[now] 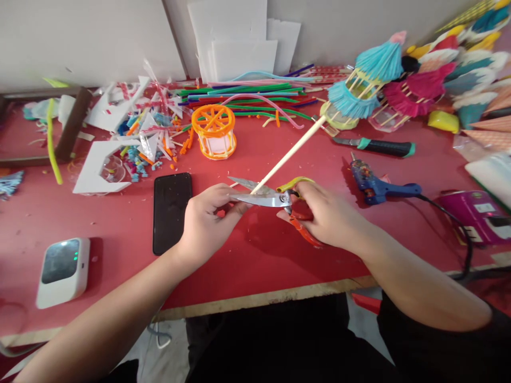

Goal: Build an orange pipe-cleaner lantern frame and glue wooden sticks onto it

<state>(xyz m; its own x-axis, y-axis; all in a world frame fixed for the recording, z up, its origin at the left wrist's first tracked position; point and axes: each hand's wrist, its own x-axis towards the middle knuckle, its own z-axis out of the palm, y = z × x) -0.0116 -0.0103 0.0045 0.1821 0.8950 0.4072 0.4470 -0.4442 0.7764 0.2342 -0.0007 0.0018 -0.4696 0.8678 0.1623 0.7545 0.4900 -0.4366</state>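
One pale blue fringe [11, 184] is lying at the far left edge of the red table [223, 282]. Next to it, a yellow-green strip [51, 141] is crossing the edge of a dark brown frame [74, 125]. Nearer the person, a white device [64, 274] is showing small green lights on its screen. A white cut-out board [91, 165] is lying beside a jumbled heap of coloured scraps [138, 159], and a black phone [171, 213] is resting face up just beside the left wrist.

The left hand [207, 223] is pinching the lower end of a pale stick [289, 154] over the front middle of the table. This stick is slanting up to the right and passing between the parted blades of the scissors [265, 200]. Beyond, an orange wheel-topped drum [213, 120] is standing upright, while white sheets [243, 58] are leaning on the wall behind a spread of coloured rods [255, 94]. The right hand [329, 213] is gripping the scissors by their yellow and red handles.

Farther right, a tilted turquoise tiered model [379, 61] is appearing beyond the stick's upper end; whether the two are touching, I cannot tell. A magenta tiered model [419, 93] is sitting beside it. A craft knife [387, 147] is lying in front of them, and nearer still is resting a blue glue gun [375, 183], its black cable running past a purple box [475, 213].
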